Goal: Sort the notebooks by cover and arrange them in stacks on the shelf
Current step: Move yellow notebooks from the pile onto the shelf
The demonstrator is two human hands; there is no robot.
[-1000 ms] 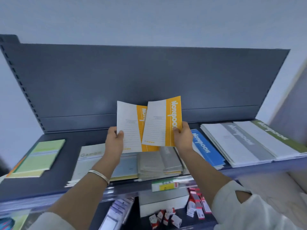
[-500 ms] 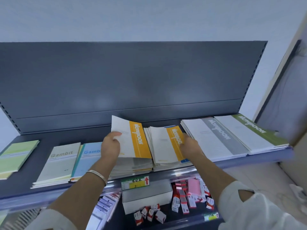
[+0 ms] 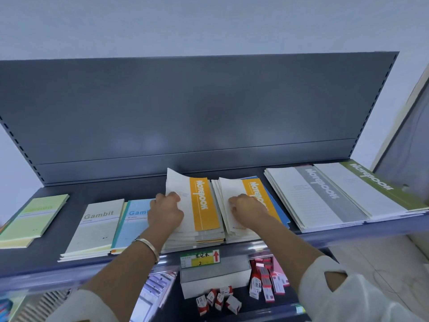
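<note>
Several small red-and-white boxes (image 3: 217,299) lie scattered nearest me, below the price tag (image 3: 200,259), beside a plain white box (image 3: 216,278). That tag sits on the front edge of the shelf (image 3: 34,261). It is green and yellow, with a red arrow pointing up and a handwritten "2"; its other characters are too small to read.

Just beyond the tag, two stacks sit side by side. Slightly left of it, the left orange notebook (image 3: 204,205) tops one stack, with "Notebook" in white along its orange band. The left grip (image 3: 166,212), a metal bangle (image 3: 148,246) at its wrist, clasps the white left edge with the thumb on top, and the far corner curls upward.

Right of the tag, the right grip (image 3: 248,209) rests with curled fingers on the right orange notebook (image 3: 249,185); whether it pinches the cover I cannot tell. A blue cover (image 3: 282,217) peeks out beneath.

Left of the tag lie a cream "Gambit" notebook (image 3: 97,228) and a pale blue one (image 3: 132,225), then green notebooks (image 3: 34,217). Far right of the tag lie grey-banded (image 3: 325,194) and green-banded (image 3: 371,182) "Notebook" stacks. Behind everything stands the dark back panel (image 3: 197,108).
</note>
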